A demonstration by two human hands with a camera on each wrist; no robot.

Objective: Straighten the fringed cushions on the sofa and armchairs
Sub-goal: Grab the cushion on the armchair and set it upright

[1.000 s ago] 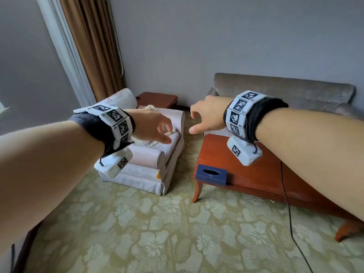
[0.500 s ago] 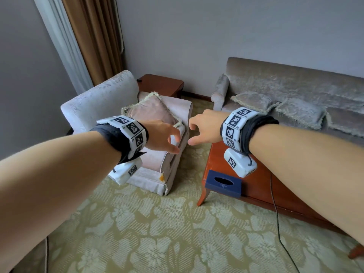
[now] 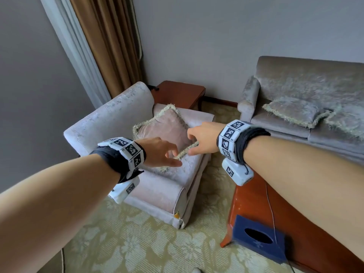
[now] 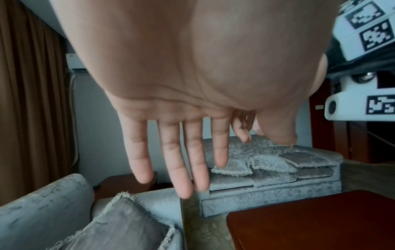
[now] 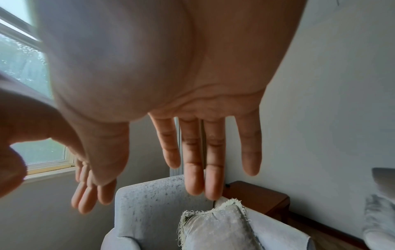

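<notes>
Nearest, on the patterned carpet point(image 3: 122, 241), a red-brown bench point(image 3: 307, 219) stands at the right with a blue tissue box point(image 3: 258, 238) on its near corner and a thin dark cable point(image 3: 270, 205) trailing across the top. Both bare forearms reach forward above these. The left hand point(image 3: 161, 152) hangs over the armchair point(image 3: 110, 123) seat, its fingers point(image 4: 177, 162) straight and spread, holding nothing; the right hand point(image 3: 202, 138) is level with it, just to its right, its fingers point(image 5: 211, 162) likewise straight and loose, empty. Between and below the two hands a pinkish cushion point(image 3: 167, 129) with a pale fringe leans tilted, one corner up, against the armchair's back; whether either hand touches the fringe cannot be told. Behind the armchair stands a small wooden side table point(image 3: 179, 93), with a brown curtain point(image 3: 108, 42) to the left. Farther right, the grey sofa point(image 3: 307, 79) against the wall carries grey fringed cushions point(image 3: 291, 111) lying slumped in an overlapping row on its seat.
</notes>
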